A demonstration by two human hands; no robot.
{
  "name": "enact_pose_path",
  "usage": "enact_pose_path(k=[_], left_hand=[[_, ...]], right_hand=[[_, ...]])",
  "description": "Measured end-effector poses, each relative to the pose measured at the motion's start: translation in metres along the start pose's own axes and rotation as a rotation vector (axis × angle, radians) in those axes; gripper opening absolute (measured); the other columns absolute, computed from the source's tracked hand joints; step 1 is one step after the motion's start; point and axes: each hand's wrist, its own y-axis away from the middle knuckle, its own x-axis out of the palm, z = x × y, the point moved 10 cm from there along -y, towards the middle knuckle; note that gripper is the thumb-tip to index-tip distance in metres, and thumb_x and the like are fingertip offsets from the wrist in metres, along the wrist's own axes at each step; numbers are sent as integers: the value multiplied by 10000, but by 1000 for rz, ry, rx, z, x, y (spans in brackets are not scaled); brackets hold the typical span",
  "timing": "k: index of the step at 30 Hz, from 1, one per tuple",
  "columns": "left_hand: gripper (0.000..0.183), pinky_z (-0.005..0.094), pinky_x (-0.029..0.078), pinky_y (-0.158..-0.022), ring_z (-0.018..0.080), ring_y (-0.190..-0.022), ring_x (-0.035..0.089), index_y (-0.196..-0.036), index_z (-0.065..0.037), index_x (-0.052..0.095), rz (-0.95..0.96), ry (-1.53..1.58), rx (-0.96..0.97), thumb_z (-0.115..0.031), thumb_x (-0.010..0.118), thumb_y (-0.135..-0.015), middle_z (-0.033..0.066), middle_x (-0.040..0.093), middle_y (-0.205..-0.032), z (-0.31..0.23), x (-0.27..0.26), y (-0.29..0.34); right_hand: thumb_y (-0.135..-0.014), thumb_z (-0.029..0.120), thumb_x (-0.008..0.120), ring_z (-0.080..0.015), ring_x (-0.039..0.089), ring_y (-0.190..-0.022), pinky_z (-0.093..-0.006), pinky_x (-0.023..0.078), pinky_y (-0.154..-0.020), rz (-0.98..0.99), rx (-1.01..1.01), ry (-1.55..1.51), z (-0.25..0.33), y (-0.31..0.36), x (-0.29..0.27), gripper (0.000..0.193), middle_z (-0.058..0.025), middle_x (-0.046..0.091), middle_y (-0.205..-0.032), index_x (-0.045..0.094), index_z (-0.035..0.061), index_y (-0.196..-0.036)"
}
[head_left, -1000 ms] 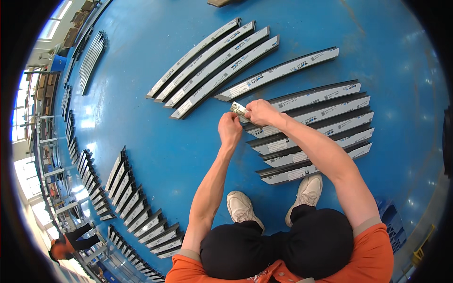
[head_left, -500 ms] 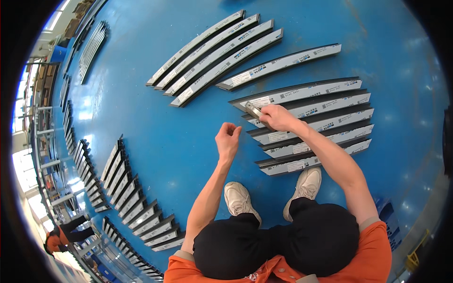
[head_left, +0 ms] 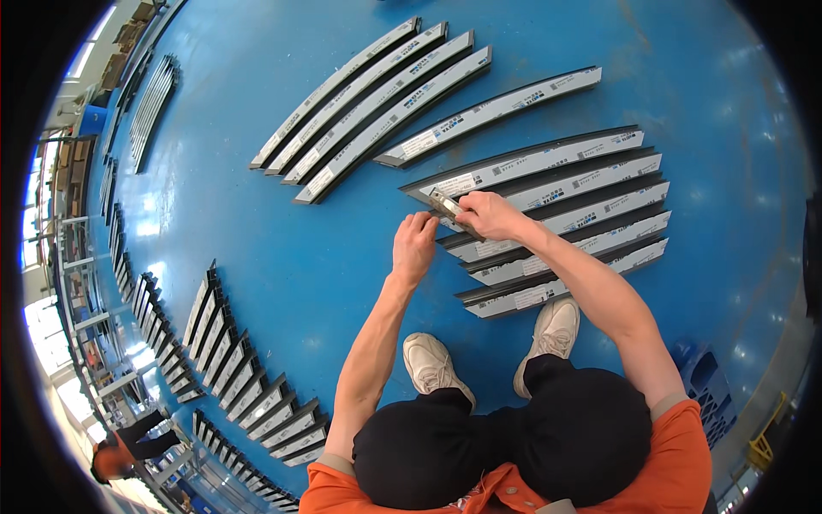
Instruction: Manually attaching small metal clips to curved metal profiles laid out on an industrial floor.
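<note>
My right hand [head_left: 490,216] is wrapped round a silver metal hand tool [head_left: 447,206], perhaps pliers; its exact kind is unclear. The tool lies over the left ends of the upper strips in a stack of long dark profiles with white printed film. My left hand [head_left: 414,247] is closed in a pinch beside the tool's head, at the pointed left end of the second profile [head_left: 561,190]. Whatever lies between those fingertips is too small to make out. Above it rests the top profile [head_left: 548,160], and the lowest profile [head_left: 514,301] lies just ahead of my shoes.
One separate profile [head_left: 497,113] and a fanned group of curved profiles [head_left: 377,111] lie farther off on the blue floor [head_left: 325,283]. More profiles [head_left: 248,377] stand in rows at left. A blue plastic crate [head_left: 709,390] is at right. Another person [head_left: 116,458] is at far left.
My left hand has moved up and right, to the profile's end by the tool. My right hand and the tool have shifted slightly left. The view has shifted a little too.
</note>
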Motion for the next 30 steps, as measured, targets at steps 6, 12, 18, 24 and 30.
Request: enact_pose_path(k=[6,12,18,24,30], left_hand=[[178,347,489,-727,249,-790,558,-991,-66,654,18,-52,49,-9,633,-824,69,619,-1020,-5,3,1],[152,355,506,-740,259,-793,571,-970,-52,655,72,-37,-4,16,673,-836,69,631,-1013,-2,10,-4],[159,364,508,-750,276,-819,586,-1001,-39,646,-11,132,-158,17,672,-855,92,620,-1012,3,-1,2],[154,352,507,-755,274,-833,601,-996,-25,637,-42,258,-310,27,681,-858,102,619,-989,8,-1,5],[148,349,503,-745,272,-821,596,-976,-20,627,-18,192,-288,34,678,-848,108,621,-969,11,5,4]], right_hand=[[-922,248,632,-382,615,-745,-449,503,-706,-57,-48,13,4,0,-1,272,-161,666,-831,600,18,-780],[-925,236,629,-377,614,-751,-443,503,-715,-33,-29,14,-1,-4,3,253,-159,665,-830,607,17,-799],[-920,208,632,-351,601,-775,-422,501,-735,34,18,9,-3,-5,6,216,-151,651,-879,620,7,-842],[-920,236,632,-387,619,-743,-445,505,-695,30,-6,20,-6,-6,6,254,-161,670,-822,605,22,-787],[-915,252,639,-400,628,-736,-454,507,-685,-68,-62,111,-2,-6,6,278,-164,666,-790,591,31,-753]])
